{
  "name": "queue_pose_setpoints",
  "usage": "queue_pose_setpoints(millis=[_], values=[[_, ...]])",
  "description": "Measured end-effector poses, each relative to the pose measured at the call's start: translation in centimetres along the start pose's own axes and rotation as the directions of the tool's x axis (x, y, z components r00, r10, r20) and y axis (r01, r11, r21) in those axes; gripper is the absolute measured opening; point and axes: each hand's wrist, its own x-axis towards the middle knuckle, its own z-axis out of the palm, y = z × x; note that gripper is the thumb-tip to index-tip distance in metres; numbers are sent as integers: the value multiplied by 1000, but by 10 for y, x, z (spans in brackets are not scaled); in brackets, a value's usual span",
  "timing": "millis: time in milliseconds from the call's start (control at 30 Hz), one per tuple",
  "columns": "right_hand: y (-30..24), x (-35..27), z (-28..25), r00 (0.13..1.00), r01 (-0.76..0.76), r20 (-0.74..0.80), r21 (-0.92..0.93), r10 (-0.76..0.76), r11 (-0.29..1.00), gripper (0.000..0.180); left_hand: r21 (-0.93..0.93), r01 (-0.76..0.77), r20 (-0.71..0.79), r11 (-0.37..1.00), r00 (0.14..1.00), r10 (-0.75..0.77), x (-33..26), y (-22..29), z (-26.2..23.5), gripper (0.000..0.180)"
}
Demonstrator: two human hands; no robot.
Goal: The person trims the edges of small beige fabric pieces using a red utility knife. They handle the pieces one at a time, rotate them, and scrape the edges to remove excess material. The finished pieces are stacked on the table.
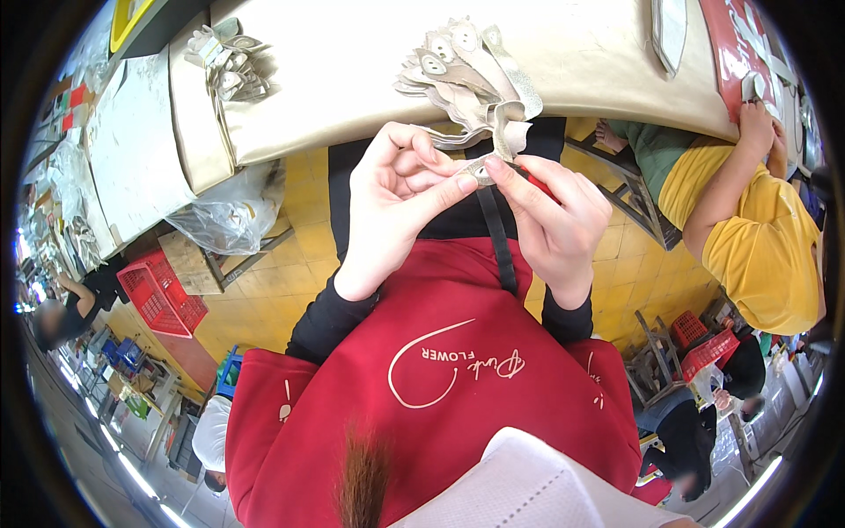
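In front of my chest, my left hand [400, 189] pinches the end of a pale grey-beige strip [480, 169] between thumb and fingers. This strip looks like leather and has a small oval mark or hole near its tip. My right hand [559, 211] closes on the same strip from the other side. A slim red object [537, 183] lies in the right hand's grip, mostly hidden by fingers; its kind cannot be made out. Just beyond the hands, a loose bundle of similar strips [466, 66] with oval marks rests at the table's near edge, some hanging over it.
The beige-covered table [343, 79] spans the far side. Another bundle of pieces [233, 66] lies on its left. A co-worker in yellow [748, 229] handles pieces on a red sheet [735, 53] at right. A plastic bag [233, 216] and red crate [163, 295] are at left.
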Motion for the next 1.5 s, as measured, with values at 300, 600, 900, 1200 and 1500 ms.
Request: queue_pose_setpoints(millis=[300, 600, 900, 1200, 1500], values=[[2, 1, 6, 993, -57, -93, 161, 72, 985, 33, -4, 1, 15, 1000, 1000, -1, 0, 0, -1, 30], [-1, 3, 4, 996, -66, -54, 145, 74, 987, 39, -18, -3, 8, 1000, 1000, 3, 0, -1, 0, 32], [4, -1, 4, 997, 29, -69, 33, -26, 999, 43, 38, -19, -3, 999, 1000, 19, -1, -1, 0, 31], [-18, -2, 0, 800, -472, 149, 755, 581, 456, 25, 532, -407, 52, 743, 891, 451, 2, -10, -4, 21], [-15, -12, 19, 611, -627, 612, 761, 502, -165, 16, 591, -794, 622, 144, 562, 545, 0, -16, -20, 26]])
